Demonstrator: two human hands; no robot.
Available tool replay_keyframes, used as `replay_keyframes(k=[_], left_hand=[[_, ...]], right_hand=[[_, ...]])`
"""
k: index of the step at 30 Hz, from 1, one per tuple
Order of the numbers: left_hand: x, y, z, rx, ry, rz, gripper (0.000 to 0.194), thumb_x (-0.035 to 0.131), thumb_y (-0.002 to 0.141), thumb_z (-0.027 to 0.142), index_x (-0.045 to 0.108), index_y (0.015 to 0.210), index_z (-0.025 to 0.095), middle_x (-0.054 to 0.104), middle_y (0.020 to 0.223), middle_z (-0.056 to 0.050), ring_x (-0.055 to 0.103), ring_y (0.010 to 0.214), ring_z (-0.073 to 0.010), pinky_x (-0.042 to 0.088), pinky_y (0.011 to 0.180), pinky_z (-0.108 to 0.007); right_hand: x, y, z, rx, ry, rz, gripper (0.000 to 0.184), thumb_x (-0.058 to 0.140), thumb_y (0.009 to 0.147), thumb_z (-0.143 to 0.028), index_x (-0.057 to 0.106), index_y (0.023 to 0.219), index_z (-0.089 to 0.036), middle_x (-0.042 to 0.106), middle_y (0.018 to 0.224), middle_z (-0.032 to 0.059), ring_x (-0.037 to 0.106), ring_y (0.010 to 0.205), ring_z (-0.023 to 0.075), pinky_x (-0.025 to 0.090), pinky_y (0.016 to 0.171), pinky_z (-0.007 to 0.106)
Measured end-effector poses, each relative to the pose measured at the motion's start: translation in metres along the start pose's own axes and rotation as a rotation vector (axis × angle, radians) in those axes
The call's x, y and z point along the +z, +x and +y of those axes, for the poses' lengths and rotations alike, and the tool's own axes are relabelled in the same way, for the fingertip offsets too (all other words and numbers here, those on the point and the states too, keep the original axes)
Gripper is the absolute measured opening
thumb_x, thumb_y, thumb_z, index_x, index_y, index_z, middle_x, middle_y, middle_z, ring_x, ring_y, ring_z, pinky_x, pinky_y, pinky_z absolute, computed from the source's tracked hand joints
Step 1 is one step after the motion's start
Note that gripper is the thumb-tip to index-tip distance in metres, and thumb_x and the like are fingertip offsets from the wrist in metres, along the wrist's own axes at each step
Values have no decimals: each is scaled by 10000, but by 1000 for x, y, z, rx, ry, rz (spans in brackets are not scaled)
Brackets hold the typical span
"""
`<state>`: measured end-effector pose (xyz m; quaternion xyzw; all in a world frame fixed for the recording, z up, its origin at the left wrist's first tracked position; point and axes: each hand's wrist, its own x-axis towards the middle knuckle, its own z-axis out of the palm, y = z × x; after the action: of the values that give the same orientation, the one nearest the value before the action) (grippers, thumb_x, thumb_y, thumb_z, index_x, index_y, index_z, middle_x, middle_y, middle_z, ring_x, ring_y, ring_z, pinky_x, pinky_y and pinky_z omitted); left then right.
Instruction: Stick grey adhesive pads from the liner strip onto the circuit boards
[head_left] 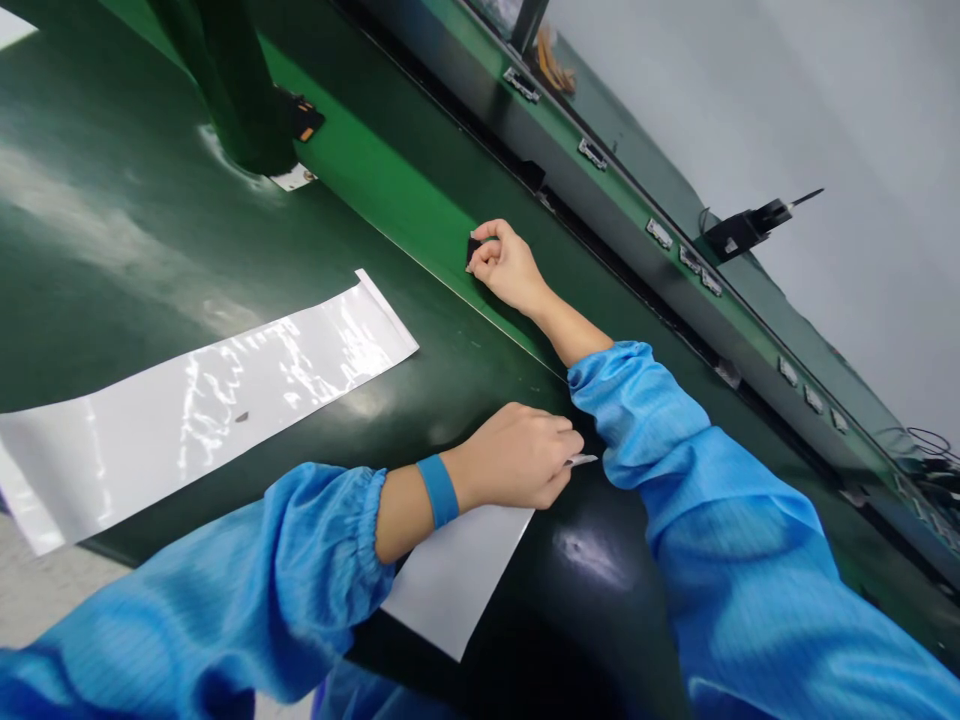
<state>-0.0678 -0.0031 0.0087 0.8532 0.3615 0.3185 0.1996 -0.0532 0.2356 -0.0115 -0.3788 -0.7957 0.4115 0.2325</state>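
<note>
My left hand [517, 458] is closed in a pinch on the corner of a white glossy sheet [457, 575] lying under my wrist on the dark green belt [135, 230]. A blue band circles that wrist. My right hand [506, 265] reaches further out, fingers curled round a small black piece [472, 247] at the edge of the brighter green strip [390, 190]. Both arms wear blue sleeves.
A long white glossy sheet [202, 390] lies to the left on the belt. A dark green post [232, 80] with a black-orange clip stands at the back. A rail with small metal tags [660, 233] runs along the right, with a black device [742, 230] beyond it.
</note>
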Motion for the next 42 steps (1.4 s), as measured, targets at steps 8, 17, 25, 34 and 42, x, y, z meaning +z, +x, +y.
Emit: replay_keyframes(k=[8, 17, 25, 34, 42], left_hand=[[-1, 0, 1, -3, 8, 1, 133, 603, 930, 190, 606, 797, 189, 684, 813, -33, 668, 723, -193, 366, 613, -350], [0, 0, 1, 15, 12, 15, 127, 611, 927, 178, 603, 802, 192, 681, 804, -33, 676, 720, -194, 372, 612, -347], [4, -2, 6, 79, 38, 7, 73, 656, 904, 202, 642, 836, 179, 698, 814, -50, 687, 718, -212, 390, 569, -361], [10, -2, 5, 80, 19, -13, 89, 673, 883, 251, 713, 881, 172, 717, 832, -59, 686, 726, -208, 406, 533, -369], [18, -3, 2, 118, -53, 8, 201, 706, 807, 210, 612, 630, 215, 640, 624, -26, 591, 597, -193, 359, 491, -367]], right_hand=[[-11, -12, 8, -18, -67, -8, 371, 678, 812, -168, 442, 1079, -269, 610, 742, -87, 579, 665, 132, 486, 685, 291], [-19, -34, 19, -202, -467, 48, 385, 680, 926, -222, 477, 1252, -244, 658, 1087, 75, 673, 951, 234, 582, 856, 419], [-64, 8, 19, -76, -399, 42, 689, 902, 808, -423, 489, 1312, -199, 565, 1171, 91, 644, 1006, 230, 593, 834, 404], [38, 136, -66, 39, -1, -276, 356, 836, 876, -410, 544, 838, -211, 456, 688, -20, 381, 575, 101, 301, 475, 217], [95, 168, -65, -28, -11, -229, 238, 642, 1011, -307, 518, 848, -186, 471, 743, -10, 467, 626, 93, 394, 609, 224]])
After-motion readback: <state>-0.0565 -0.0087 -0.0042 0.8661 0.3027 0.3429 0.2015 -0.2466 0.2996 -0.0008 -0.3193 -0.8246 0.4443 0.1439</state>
